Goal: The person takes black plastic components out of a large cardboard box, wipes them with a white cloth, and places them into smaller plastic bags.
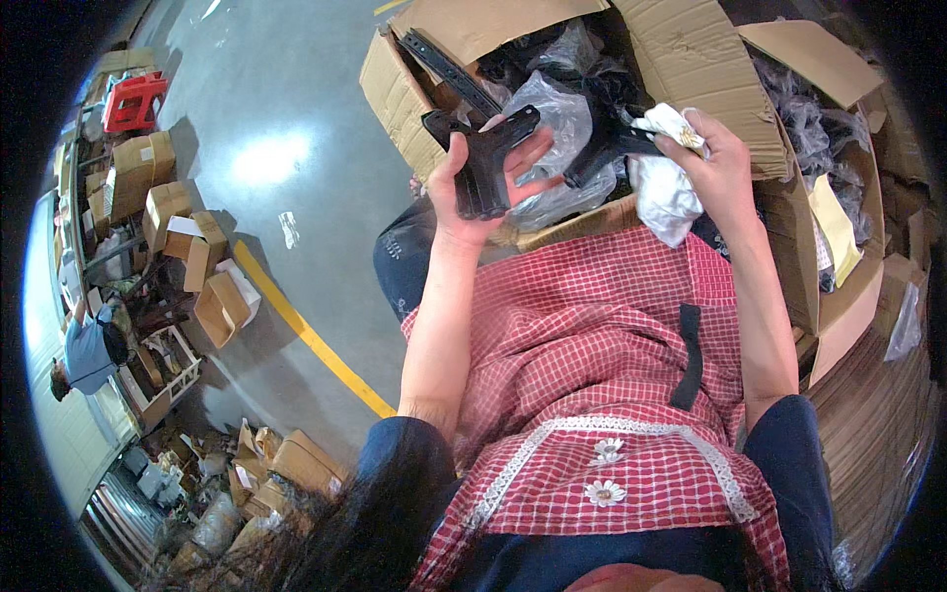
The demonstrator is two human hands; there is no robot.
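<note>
My left hand [460, 187] is raised over the near left corner of an open cardboard box [691, 69]. A black Y-shaped bracket [483, 163] rests against its palm, thumb at one side and the other fingers partly behind it. To the right, my right hand [718, 166] pinches a bunched white cloth [667, 197] that hangs down at the box's near side. Another dark, branched black part [604, 148] reaches up to the cloth; whether the right fingers also grip it is hidden. Clear plastic bags [557, 123] and more black parts fill the box.
A long black slotted rail [449, 74] leans on the box's left wall. At right stands another open carton [848, 286] with bagged parts. Cartons [138, 173] and a red plastic item [135, 102] line the far left, where a person [89, 350] is. A yellow line [311, 335] crosses the floor.
</note>
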